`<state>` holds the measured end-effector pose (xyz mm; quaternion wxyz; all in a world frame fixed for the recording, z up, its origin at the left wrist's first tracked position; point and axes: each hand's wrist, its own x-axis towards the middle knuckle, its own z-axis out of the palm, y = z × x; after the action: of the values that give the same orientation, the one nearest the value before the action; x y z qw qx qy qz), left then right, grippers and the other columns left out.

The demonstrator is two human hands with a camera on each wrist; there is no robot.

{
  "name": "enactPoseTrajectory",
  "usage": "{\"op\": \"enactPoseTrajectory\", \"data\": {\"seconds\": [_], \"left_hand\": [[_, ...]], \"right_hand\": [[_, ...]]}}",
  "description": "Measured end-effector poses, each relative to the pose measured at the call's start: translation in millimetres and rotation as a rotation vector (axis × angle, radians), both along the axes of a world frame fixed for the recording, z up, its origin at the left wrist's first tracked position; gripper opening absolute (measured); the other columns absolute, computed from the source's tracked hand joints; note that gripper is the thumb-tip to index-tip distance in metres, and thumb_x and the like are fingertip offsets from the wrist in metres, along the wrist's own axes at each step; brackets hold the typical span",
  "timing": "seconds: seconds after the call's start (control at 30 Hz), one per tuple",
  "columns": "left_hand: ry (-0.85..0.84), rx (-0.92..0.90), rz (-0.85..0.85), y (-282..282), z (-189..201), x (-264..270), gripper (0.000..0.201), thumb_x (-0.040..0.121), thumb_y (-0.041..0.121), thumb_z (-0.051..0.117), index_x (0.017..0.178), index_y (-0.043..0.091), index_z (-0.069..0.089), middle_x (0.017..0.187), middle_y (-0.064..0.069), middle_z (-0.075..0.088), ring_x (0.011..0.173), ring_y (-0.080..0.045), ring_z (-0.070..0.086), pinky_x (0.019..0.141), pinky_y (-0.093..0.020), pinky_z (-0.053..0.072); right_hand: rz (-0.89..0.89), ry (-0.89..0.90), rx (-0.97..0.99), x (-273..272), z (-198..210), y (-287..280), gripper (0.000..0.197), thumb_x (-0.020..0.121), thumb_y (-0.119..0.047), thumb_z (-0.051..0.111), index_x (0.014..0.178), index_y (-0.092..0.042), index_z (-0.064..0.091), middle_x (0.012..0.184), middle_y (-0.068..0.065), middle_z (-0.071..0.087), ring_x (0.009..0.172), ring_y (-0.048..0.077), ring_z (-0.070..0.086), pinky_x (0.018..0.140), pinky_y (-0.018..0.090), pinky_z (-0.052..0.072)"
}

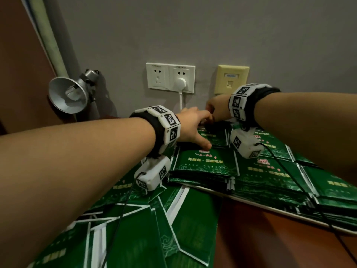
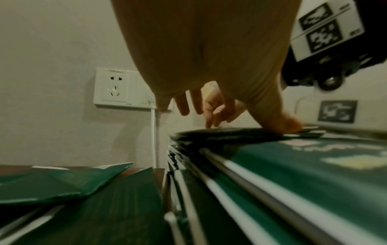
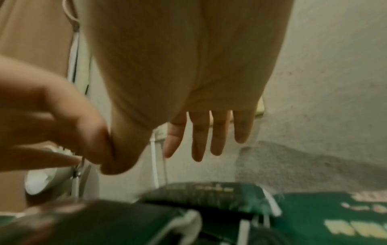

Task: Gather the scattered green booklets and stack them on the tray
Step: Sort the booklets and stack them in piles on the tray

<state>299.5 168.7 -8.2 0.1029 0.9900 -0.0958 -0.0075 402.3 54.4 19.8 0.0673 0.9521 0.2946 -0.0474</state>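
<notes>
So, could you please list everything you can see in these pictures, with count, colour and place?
stacked booklets: many, green, in rows on the tray
scattered booklets: many, green, overlapping on the table, left of the tray
tray: one, pale rim, right side of the table
table: one, reddish-brown, against the wall
double socket: one, white, on the wall, white plug in its right half
data outlet: one, cream, on the wall right of the socket
lamp: one, silver, at the left by the wall
left hand: fingers straight, thumb pressing the far stack
right hand: fingers straight, above the far stack
</notes>
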Motion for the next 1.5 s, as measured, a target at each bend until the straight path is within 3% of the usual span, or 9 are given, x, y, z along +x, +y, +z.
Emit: {"op": "enactPoseTrajectory", "data": {"seconds": [0.2, 0.43, 0.67, 0.8, 0.93, 1.07, 1.13, 1.3, 1.5], "left_hand": [[-0.186, -0.001, 0.148, 4.9, 17.0, -22.5, 0.06, 0.078, 0.037, 0.077, 0.131, 0.031, 0.049, 0.135, -0.007, 0.042, 0.128, -0.028, 0.032, 0.102, -0.044, 0.035], [-0.08, 0.104, 0.187, -22.7, 35.2, -100.3, 0.046, 0.087, 0.026, 0.067, 0.13, 0.025, 0.052, 0.129, -0.009, 0.05, 0.122, -0.029, 0.045, 0.1, -0.038, 0.04], [0.118, 0.311, 0.4, -71.3, -25.3, -211.3, 0.048, 0.09, 0.03, 0.057, 0.133, 0.014, 0.043, 0.134, -0.016, 0.036, 0.126, -0.037, 0.034, 0.102, -0.049, 0.039], [0.205, 0.349, 0.489, -83.0, -54.4, -269.1, 0.052, 0.093, 0.047, 0.049, 0.134, 0.014, 0.046, 0.137, -0.014, 0.044, 0.127, -0.035, 0.042, 0.102, -0.045, 0.037], [0.225, 0.276, 0.49, -89.0, -68.7, -294.5, 0.053, 0.088, 0.047, 0.049, 0.131, 0.015, 0.044, 0.132, -0.015, 0.042, 0.123, -0.04, 0.039, 0.103, -0.053, 0.036], [0.219, 0.218, 0.443, -90.8, -68.8, -302.0, 0.054, 0.088, 0.044, 0.056, 0.131, 0.013, 0.044, 0.132, -0.013, 0.042, 0.124, -0.04, 0.037, 0.105, -0.053, 0.036], [0.226, 0.215, 0.412, -87.4, -68.7, -303.5, 0.055, 0.089, 0.042, 0.058, 0.133, 0.013, 0.043, 0.132, -0.012, 0.043, 0.124, -0.038, 0.037, 0.105, -0.051, 0.037], [0.213, 0.177, 0.383, -82.5, -69.6, -300.5, 0.048, 0.092, 0.033, 0.057, 0.133, 0.013, 0.043, 0.133, -0.011, 0.042, 0.127, -0.036, 0.035, 0.105, -0.048, 0.036], [0.157, 0.113, 0.254, -91.9, -65.9, -302.2, 0.036, 0.089, 0.017, 0.058, 0.123, 0.013, 0.049, 0.122, -0.011, 0.047, 0.119, -0.034, 0.044, 0.099, -0.045, 0.043]], "right_hand": [[-0.044, -0.074, 0.002, -21.4, 33.9, -31.3, 0.035, 0.088, -0.05, 0.061, 0.105, -0.02, 0.063, 0.1, 0.0, 0.064, 0.095, 0.021, 0.058, 0.086, 0.034, 0.047], [-0.003, -0.04, -0.016, -109.3, 64.2, -82.1, 0.035, 0.09, -0.046, 0.061, 0.108, -0.016, 0.065, 0.106, 0.003, 0.065, 0.094, 0.02, 0.058, 0.08, 0.029, 0.044], [0.154, 0.098, -0.147, -250.7, 1.2, -101.8, 0.043, 0.088, -0.046, 0.061, 0.116, -0.013, 0.066, 0.115, 0.01, 0.067, 0.102, 0.028, 0.062, 0.081, 0.03, 0.049], [0.2, 0.171, -0.1, -314.8, -37.5, -102.9, 0.068, 0.09, -0.035, 0.06, 0.149, -0.015, 0.032, 0.144, 0.01, 0.046, 0.129, 0.027, 0.048, 0.1, 0.031, 0.04], [0.203, 0.166, -0.004, -340.1, -57.6, -89.3, 0.065, 0.092, -0.034, 0.057, 0.149, -0.015, 0.031, 0.151, 0.01, 0.038, 0.136, 0.026, 0.04, 0.111, 0.035, 0.033], [0.125, 0.165, -0.05, -340.7, -56.9, -76.5, 0.067, 0.092, -0.03, 0.059, 0.149, -0.01, 0.029, 0.15, 0.013, 0.038, 0.137, 0.028, 0.039, 0.111, 0.036, 0.033], [0.125, 0.169, -0.129, -341.9, -55.8, -72.1, 0.063, 0.094, -0.03, 0.056, 0.148, -0.013, 0.03, 0.147, 0.012, 0.042, 0.133, 0.029, 0.044, 0.109, 0.039, 0.037], [0.222, 0.021, -0.314, -337.2, -65.3, -65.7, 0.038, 0.087, -0.036, 0.056, 0.123, -0.025, 0.052, 0.111, 0.005, 0.055, 0.093, 0.029, 0.063, 0.082, 0.044, 0.055], [0.23, 0.038, -0.319, -338.3, -61.4, -76.4, 0.023, 0.087, -0.027, 0.054, 0.105, -0.016, 0.063, 0.096, 0.005, 0.063, 0.079, 0.025, 0.062, 0.071, 0.036, 0.055]]}}
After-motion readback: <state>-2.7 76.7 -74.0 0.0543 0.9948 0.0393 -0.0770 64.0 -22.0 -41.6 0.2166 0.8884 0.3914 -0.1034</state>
